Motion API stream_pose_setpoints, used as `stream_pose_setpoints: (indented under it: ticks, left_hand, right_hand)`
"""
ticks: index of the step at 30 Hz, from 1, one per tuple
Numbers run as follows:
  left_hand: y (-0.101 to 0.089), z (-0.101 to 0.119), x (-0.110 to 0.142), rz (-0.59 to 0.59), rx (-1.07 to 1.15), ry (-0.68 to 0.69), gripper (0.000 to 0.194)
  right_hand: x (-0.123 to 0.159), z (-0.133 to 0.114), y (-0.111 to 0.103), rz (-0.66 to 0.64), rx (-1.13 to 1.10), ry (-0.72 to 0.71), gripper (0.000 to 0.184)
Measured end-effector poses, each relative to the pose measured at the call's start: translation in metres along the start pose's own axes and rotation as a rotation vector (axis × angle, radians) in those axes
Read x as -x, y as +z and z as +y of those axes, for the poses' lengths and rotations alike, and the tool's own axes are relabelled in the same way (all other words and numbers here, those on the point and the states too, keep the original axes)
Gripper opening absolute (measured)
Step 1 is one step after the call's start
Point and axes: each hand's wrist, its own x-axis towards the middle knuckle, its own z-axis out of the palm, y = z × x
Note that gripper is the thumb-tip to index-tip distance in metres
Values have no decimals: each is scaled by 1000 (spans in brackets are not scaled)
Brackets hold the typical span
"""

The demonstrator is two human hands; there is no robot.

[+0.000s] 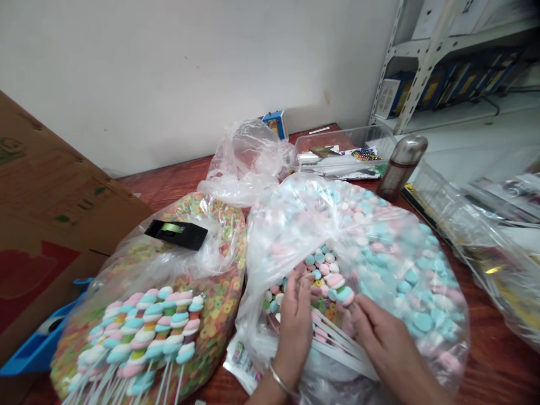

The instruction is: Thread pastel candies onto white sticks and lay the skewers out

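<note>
My right hand (377, 332) is closed around the lower end of a marshmallow skewer (342, 291), with pink, blue and white pieces and a green one threaded near its top. Just left of it, my left hand (297, 304) reaches in among loose marshmallows (323, 260) at the mouth of a big clear bag (396, 242); its fingers are bent together, and what they hold is hidden. Several white sticks (337, 334) lie between my hands. Ring-shaped candies (331, 309) show beneath. Many finished-looking skewers (156, 326) are piled on the left.
Under the skewer pile lies a bag of ring candies (223, 304), with a black tape-like holder (177, 233) on top. A cardboard box (54, 225) and blue dispenser (42, 337) stand left. Behind are a clear tray (346, 149) and bottle (401, 166); another tray (485, 253) is right.
</note>
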Motion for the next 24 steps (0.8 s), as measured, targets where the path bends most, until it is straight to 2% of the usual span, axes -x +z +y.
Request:
stream_pose_setpoints:
  ticks: [2, 4, 6, 9, 11, 13, 16, 19, 21, 24]
  left_hand:
    - [-11, 1, -19, -101, -438, 245, 22]
    - [-16, 0, -32, -157, -742, 379, 26]
    - [-16, -1, -38, -173, -919, 444, 29]
    - [-12, -1, -38, -197, -1018, 510, 26]
    - [-11, 0, -36, -187, -991, 494, 22]
    - [-11, 1, -35, -152, -883, 398, 18]
    - [-13, 1, -33, -138, -573, 116, 15]
    - [-13, 2, -30, -173, -281, -131, 23]
    - [-13, 3, -28, -160, -171, -182, 25]
    - [-12, 4, -26, -125, -91, -173, 24]
  right_hand:
    - [-7, 3, -13, 41, 12, 49, 34]
    - [-9, 6, -22, 41, 12, 57, 35]
    - [-8, 8, -25, 31, 16, 54, 35]
    - [-2, 13, -21, -41, 60, 50, 37]
    - [3, 18, -15, -113, 133, 43, 36]
    - [7, 22, -9, -143, 223, 47, 35]
    - [10, 22, -4, -146, 293, 57, 35]
    - [10, 19, -4, -181, 281, 56, 35]
    - [9, 17, -6, -191, 269, 69, 36]
    - [9, 15, -8, -197, 234, 74, 36]
